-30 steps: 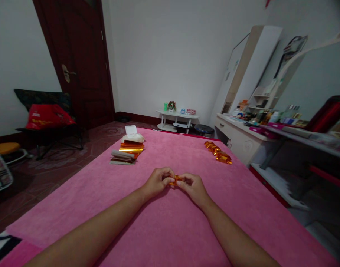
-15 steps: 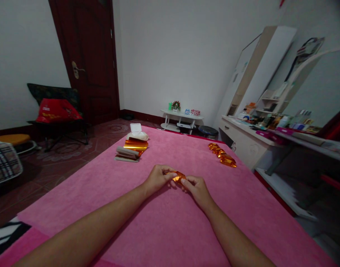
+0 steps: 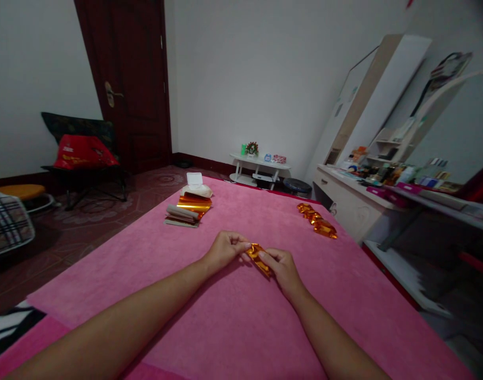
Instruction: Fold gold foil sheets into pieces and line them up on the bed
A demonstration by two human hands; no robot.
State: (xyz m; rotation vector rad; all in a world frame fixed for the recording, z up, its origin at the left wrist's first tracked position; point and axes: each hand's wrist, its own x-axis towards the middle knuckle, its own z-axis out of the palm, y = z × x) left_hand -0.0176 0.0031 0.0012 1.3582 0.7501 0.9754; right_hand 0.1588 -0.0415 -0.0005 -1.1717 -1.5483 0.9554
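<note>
A small packet of shiny orange-gold foil (image 3: 259, 259) is held between my two hands, just above the pink cloth (image 3: 210, 322). My left hand (image 3: 228, 248) pinches its upper left end. My right hand (image 3: 280, 266) grips its right side, thumb on top. What the foil wraps, if anything, is hidden. Ahead on the left lie flat orange-gold foil sheets (image 3: 194, 202) and a stack of grey-brown pieces (image 3: 181, 216). Several crumpled foil packets (image 3: 316, 220) rest in a row on the right of the cloth.
An open pack of wipes (image 3: 195, 184) sits behind the foil sheets. To the right stands a white dressing table (image 3: 344, 192) crowded with bottles. A low white stand (image 3: 261, 162) is at the far wall. A red bag (image 3: 85, 152) rests on a chair at left.
The foil packet has turned so its lower right end now shows below my right fingers. My left fingers have shifted to its upper end. The view has tilted slightly.
</note>
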